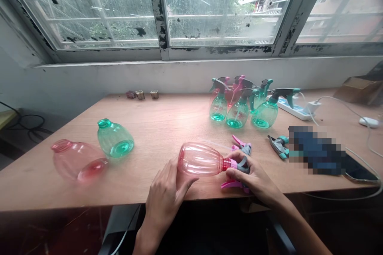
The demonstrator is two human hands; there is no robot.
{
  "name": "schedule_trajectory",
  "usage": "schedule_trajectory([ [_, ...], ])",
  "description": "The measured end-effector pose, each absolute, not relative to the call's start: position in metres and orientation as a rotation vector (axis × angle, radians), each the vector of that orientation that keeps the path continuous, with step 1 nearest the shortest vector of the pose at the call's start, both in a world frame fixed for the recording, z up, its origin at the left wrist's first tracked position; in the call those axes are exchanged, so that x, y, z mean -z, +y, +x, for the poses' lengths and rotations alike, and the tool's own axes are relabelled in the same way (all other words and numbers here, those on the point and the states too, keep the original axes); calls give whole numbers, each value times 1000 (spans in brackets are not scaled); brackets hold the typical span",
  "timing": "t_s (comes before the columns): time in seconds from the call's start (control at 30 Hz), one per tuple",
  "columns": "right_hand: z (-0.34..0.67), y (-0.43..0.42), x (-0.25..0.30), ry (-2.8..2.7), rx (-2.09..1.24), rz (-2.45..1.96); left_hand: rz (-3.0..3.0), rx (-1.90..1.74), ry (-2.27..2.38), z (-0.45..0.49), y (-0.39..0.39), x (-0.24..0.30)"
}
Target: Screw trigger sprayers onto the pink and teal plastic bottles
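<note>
A clear pink spray bottle [202, 159] lies sideways between my hands, just above the table's front part. My left hand [167, 185] cups its base, the thumb along the near side. With my right hand [254, 173] I grip the grey spray head [243, 165] and its pink collar at the bottle's neck. Whether the collar is fully threaded, I cannot tell. Just behind the right hand lies a loose spray head with a pink trigger [237, 140]. Another pink trigger [231, 184] shows below that hand, partly hidden.
An open green bottle [115, 137] and an open pink bottle [76, 159] stand at left. Several spray bottles with heads [237, 107] are grouped at the back. A green-grey spray head [279, 146], a phone [360, 167], a power strip [295, 107] and cables occupy the right.
</note>
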State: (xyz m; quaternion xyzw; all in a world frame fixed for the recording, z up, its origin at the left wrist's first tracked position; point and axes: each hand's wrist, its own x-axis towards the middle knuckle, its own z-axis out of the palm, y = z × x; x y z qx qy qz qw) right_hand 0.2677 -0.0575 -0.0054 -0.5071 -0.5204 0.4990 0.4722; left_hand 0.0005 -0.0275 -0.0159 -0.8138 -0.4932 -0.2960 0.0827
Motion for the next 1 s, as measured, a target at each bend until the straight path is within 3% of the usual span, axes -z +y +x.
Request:
schedule_trajectory([
  [1.0, 269, -56, 4, -1263, -1268, -1203, -2451, 859, -1507, 2, -25, 16],
])
